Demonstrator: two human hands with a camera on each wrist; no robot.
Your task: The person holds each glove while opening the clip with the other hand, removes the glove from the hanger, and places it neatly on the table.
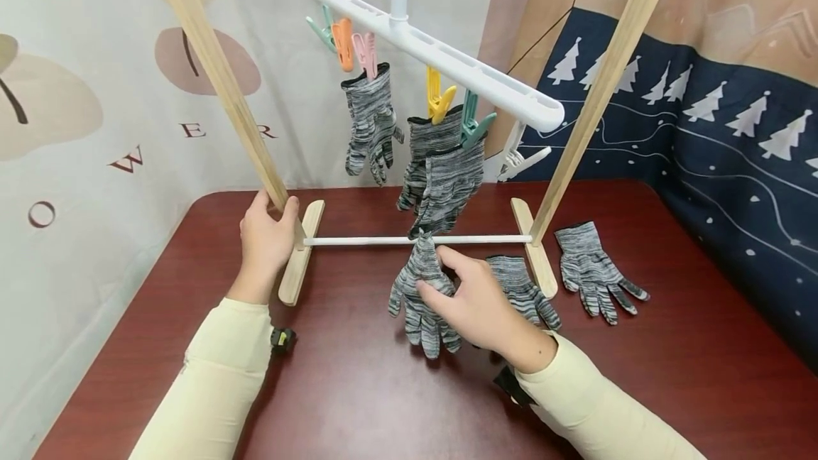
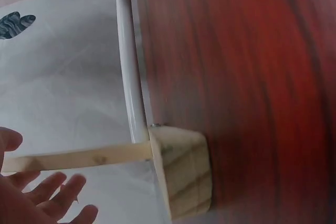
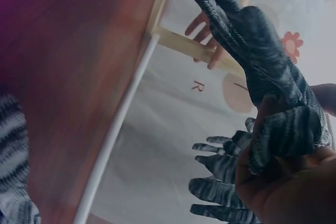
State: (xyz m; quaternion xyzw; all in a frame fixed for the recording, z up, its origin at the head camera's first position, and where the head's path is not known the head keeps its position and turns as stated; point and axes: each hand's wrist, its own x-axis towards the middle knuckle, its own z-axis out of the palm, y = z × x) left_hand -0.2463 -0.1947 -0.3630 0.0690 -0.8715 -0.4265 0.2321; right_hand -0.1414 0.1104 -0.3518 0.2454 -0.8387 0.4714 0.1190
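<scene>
My left hand [image 1: 267, 233] holds the left wooden post [image 1: 239, 112] low down, near its foot. In the left wrist view the post passes between thumb and fingers. My right hand [image 1: 476, 300] pinches a grey striped knit glove [image 1: 422, 297], whose fingers point down in front of the white crossbar. In the right wrist view that glove [image 3: 273, 61] is bunched at my fingertips. Just above it, another knit glove [image 1: 450, 183] hangs from a teal clip [image 1: 471, 123] and a yellow clip [image 1: 437, 94]. A glove [image 1: 371, 119] farther left hangs from a pink clip [image 1: 366, 55].
A white hanger bar [image 1: 441, 52] slants between the posts, with orange [image 1: 343, 45] and white [image 1: 524, 163] clips also on it. Knit gloves lie on the red-brown table [image 1: 358, 389], one beside the right foot [image 1: 535, 250] and one farther right [image 1: 594, 272]. The white crossbar [image 1: 358, 241] joins the posts.
</scene>
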